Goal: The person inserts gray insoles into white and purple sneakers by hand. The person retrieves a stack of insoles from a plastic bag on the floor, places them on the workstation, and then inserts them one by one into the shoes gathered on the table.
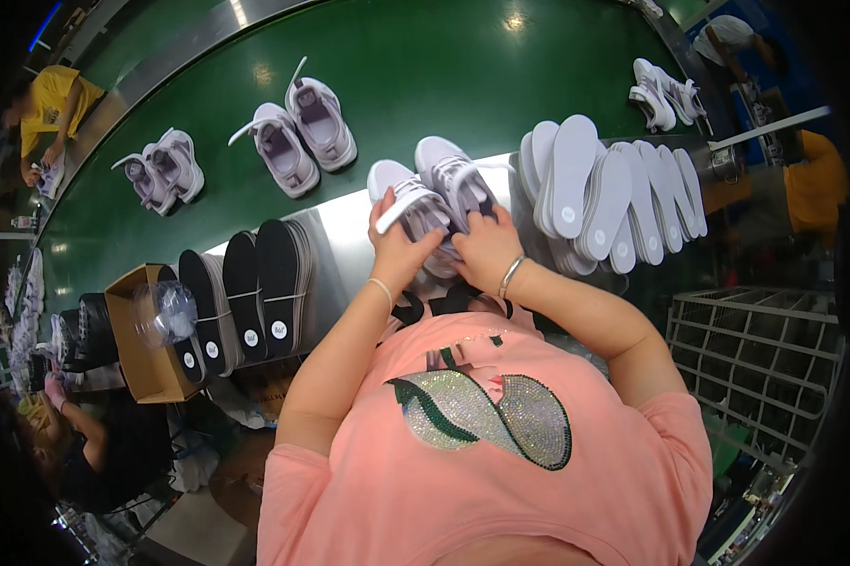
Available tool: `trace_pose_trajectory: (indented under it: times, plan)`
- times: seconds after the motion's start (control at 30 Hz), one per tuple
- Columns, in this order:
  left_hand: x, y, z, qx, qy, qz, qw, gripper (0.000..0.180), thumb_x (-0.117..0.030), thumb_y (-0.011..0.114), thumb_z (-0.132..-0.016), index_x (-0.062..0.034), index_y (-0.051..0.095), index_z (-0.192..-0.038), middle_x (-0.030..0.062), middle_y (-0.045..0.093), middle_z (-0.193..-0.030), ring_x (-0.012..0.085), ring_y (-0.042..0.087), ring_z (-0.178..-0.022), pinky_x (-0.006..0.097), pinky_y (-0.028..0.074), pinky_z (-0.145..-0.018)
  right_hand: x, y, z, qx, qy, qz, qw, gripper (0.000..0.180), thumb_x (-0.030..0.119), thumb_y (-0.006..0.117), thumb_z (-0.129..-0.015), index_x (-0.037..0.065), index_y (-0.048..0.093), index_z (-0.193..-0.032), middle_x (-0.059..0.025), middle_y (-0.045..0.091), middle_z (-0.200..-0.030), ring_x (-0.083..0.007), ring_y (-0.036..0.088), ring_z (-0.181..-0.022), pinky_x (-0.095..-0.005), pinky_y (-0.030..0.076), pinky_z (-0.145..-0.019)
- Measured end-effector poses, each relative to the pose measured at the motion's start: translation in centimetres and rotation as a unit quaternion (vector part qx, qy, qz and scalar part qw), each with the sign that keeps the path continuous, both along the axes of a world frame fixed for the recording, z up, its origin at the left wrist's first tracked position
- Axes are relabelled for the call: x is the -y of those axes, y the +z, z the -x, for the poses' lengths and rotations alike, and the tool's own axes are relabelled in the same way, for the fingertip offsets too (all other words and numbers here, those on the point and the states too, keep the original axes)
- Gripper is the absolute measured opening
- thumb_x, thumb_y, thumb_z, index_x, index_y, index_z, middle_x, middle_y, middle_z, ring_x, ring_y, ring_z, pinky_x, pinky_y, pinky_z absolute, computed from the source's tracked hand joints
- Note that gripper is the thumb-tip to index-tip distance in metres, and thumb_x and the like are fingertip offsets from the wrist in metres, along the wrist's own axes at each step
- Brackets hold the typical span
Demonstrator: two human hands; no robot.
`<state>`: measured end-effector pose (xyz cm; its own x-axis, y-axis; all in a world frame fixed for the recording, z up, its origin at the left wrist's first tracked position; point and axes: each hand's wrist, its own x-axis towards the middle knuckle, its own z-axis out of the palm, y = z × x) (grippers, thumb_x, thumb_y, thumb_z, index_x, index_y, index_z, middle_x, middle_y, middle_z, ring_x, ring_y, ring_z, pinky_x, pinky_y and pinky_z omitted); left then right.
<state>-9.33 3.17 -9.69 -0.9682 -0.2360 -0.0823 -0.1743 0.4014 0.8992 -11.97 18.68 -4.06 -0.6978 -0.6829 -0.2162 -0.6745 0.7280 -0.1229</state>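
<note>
Lilac sneakers [434, 193], toes away, under both hands.

I see my left hand [398, 247] and right hand [486, 247] side by side on a pair of pale lilac sneakers [434, 203] on the steel ledge [349, 231]. Standing black foam insoles [250, 288] lie to their left, white foam insoles [604, 193] to their right. Beyond, on the green conveyor belt [425, 66], sit more sneaker pairs [297, 137].

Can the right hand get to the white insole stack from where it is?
Probably yes. The right hand rests on the pale sneaker pair, and the white insole stack stands just to its right on the same metal ledge, with nothing between them.
</note>
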Motion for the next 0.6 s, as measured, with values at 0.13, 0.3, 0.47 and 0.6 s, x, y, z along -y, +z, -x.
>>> trace_pose_trajectory:
  times: [0.13,0.3,0.47,0.6]
  plan:
    - [-0.4,0.6,-0.3,-0.064,-0.061,0.25,0.964,0.08,-0.03,0.07,-0.053,-0.0059,0.034,-0.121,0.0175,0.029,-0.122,0.0343,0.024,-0.115,0.04,0.024,-0.095,-0.4,-2.4,-2.3,-0.011,-0.026,0.098,0.995,0.031,0.031,0.061,-0.067,0.012,0.056,-0.091,-0.0138,0.049,-0.084,-0.0278,0.052,-0.082,-0.0451,0.024,-0.091]
    - [0.3,0.1,2.4,-0.23,-0.154,0.291,0.916,0.043,-0.015,0.063,-0.061,0.0007,0.046,-0.097,0.0177,0.046,-0.103,0.0336,0.042,-0.099,0.041,0.031,-0.088,-0.4,-3.0,-2.0,-0.039,-0.044,0.105,0.993,0.028,0.035,0.058,-0.071,0.01,0.055,-0.084,-0.0124,0.051,-0.078,-0.0273,0.053,-0.077,-0.0436,0.028,-0.09]
    - [1.5,1.0,4.0,-0.15,-0.1,0.087,0.98,0.014,-0.013,0.058,-0.074,-0.0057,0.06,-0.087,0.0112,0.061,-0.078,0.0261,0.058,-0.072,0.031,0.045,-0.066,0.0,-3.1,-2.1,-0.06,-0.072,0.099,0.991,0.03,0.039,0.056,-0.073,0.01,0.056,-0.081,-0.0123,0.053,-0.074,-0.0272,0.055,-0.072,-0.0421,0.029,-0.088]
    - [3.5,-0.5,6.4,-0.039,-0.106,-0.035,0.993,0.016,-0.017,0.056,-0.079,-0.0019,0.06,-0.084,0.0075,0.06,-0.072,0.0155,0.055,-0.062,0.025,0.043,-0.059,0.3,-1.2,-2.8,-0.084,-0.065,0.051,0.993,0.034,0.04,0.055,-0.073,0.011,0.056,-0.089,-0.0111,0.053,-0.078,-0.0253,0.053,-0.078,-0.0417,0.029,-0.089]
